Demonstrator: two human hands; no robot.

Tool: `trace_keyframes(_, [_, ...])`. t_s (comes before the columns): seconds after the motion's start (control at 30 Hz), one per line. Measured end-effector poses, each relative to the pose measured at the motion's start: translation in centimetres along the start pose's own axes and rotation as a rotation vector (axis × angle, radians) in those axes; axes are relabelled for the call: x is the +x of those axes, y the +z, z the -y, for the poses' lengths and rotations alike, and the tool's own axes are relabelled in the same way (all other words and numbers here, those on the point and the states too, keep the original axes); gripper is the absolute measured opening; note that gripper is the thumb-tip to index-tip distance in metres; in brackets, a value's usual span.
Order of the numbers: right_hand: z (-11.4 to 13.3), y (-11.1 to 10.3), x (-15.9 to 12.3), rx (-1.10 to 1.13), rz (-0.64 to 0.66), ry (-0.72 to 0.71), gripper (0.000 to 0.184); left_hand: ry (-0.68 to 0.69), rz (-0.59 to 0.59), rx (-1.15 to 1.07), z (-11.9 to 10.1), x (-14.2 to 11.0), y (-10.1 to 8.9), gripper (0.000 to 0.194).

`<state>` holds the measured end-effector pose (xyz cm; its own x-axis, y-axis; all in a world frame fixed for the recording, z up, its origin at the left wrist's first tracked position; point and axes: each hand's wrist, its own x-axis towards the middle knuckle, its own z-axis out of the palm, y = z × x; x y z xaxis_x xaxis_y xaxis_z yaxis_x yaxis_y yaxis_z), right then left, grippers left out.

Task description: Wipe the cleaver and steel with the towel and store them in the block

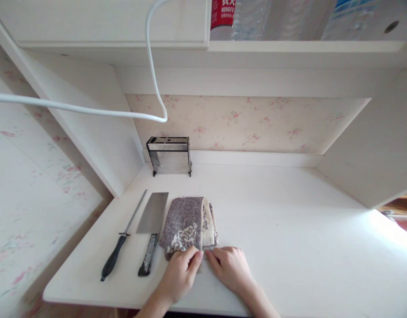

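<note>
A folded towel, grey-brown with a cream pattern and a cream underside, lies on the white desk. My left hand is closed on its near edge, thumb and fingers pinched together. Just to the right, my right hand is also closed, its fingertips at the towel's near right corner. The fabric between the two hands is mostly hidden. Left of the towel lies a cleaver with a worn black handle, its blade pointing away from me. Farther left is a sharpening steel with a black handle.
A knife holder with clear sides and a dark frame stands at the back left. A white cable hangs across the upper left. Overhead, a shelf holds plastic bottles. Side panels enclose the white desktop.
</note>
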<state>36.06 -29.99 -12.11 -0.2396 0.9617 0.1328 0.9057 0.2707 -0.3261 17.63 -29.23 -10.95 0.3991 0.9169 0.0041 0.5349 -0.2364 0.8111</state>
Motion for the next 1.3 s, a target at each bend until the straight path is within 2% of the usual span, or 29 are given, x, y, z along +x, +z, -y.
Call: trace_keyframes(1.3, [-0.12,-0.15,-0.02,0.021,0.001,0.002,0.043,0.033,0.019,0.095,-0.27,0.07,0.0,0.036])
